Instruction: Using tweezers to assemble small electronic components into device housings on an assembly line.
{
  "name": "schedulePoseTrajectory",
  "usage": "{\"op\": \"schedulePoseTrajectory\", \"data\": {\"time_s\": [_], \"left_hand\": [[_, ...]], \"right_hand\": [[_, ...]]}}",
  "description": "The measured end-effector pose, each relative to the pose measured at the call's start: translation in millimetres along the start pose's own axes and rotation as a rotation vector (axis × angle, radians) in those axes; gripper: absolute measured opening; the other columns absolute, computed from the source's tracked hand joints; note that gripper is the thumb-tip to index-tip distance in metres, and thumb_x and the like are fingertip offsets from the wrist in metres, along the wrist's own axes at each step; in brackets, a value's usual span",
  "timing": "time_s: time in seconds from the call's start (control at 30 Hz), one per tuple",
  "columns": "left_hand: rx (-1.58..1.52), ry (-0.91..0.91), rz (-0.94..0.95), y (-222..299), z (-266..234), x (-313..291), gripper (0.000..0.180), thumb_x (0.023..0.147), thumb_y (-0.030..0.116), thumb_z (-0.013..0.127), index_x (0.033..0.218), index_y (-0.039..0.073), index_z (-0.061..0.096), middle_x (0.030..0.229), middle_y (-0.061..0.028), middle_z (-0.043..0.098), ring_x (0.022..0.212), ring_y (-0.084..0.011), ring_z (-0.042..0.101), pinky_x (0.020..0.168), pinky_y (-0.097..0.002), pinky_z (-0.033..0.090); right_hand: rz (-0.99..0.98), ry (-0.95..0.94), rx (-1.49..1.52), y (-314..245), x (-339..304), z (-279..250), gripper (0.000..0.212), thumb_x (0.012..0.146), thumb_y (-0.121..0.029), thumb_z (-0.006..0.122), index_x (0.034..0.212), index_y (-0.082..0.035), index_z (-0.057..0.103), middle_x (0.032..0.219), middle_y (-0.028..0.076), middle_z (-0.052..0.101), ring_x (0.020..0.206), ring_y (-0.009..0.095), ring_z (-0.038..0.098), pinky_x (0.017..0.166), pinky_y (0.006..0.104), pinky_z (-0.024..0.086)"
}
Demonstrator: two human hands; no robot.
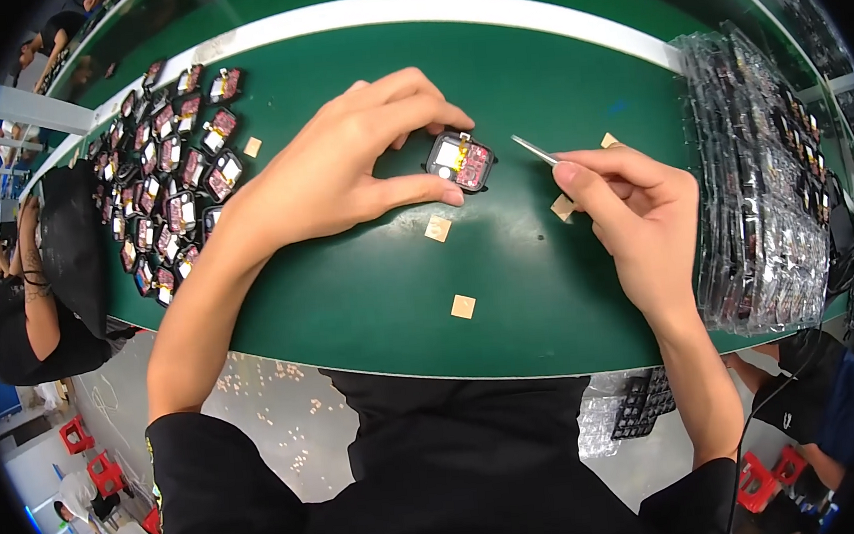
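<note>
In the middle of the green table lies an open black watch-like case [477, 167], with a red circuit board, a white part and yellow tape inside. My left hand [333, 159] grips it from the left, thumb at the near edge and fingers at the far edge. To its right, my right hand [643, 205] is closed on metal tweezers [534, 148]. Their tips point toward the case but stay apart from it. Small tan squares lie around: one [437, 228] just below the case, another [463, 306] nearer the front edge, and one [563, 207] beside my right fingers.
At the left, several similar open cases [169, 152] spread over the green table [380, 301]. Stacked clear plastic trays [748, 202] of parts rise at the right. A white rail [367, 11] runs along the back. Another person [34, 308] sits at the far left.
</note>
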State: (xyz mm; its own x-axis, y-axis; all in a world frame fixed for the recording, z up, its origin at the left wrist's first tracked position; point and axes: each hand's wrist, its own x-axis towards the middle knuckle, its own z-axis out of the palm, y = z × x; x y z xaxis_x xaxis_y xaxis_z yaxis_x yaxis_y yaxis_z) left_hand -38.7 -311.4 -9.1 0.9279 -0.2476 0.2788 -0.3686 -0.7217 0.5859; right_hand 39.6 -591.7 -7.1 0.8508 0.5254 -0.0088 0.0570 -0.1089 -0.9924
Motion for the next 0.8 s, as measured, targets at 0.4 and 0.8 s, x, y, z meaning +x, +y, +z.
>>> {"op": "schedulePoseTrajectory", "data": {"time_s": [0.4,0.8], "left_hand": [[-0.018,-0.096,0.056,8,8,4,0.062,0.074,0.028,0.096,0.129,0.005,0.079,0.104,-0.004,0.075,0.093,-0.0222,0.065,0.082,-0.0343,0.046],[-0.007,-0.093,-0.01,6,8,6,0.065,0.07,0.039,0.097,0.123,0.004,0.082,0.095,-0.0035,0.072,0.075,-0.0174,0.052,0.077,-0.0324,0.041]], "right_hand": [[-0.268,-0.16,-0.394,-1,-2,-7,0.013,0.092,0.01,0.08,0.104,0.006,0.083,0.075,0.002,0.067,0.064,0.004,0.056,0.058,0.0214,0.039],[-0.315,-0.104,-0.453,4,1,2,0.013,0.091,0.009,0.08,0.104,0.006,0.083,0.073,0.001,0.065,0.062,0.004,0.057,0.057,0.0204,0.039]]}}
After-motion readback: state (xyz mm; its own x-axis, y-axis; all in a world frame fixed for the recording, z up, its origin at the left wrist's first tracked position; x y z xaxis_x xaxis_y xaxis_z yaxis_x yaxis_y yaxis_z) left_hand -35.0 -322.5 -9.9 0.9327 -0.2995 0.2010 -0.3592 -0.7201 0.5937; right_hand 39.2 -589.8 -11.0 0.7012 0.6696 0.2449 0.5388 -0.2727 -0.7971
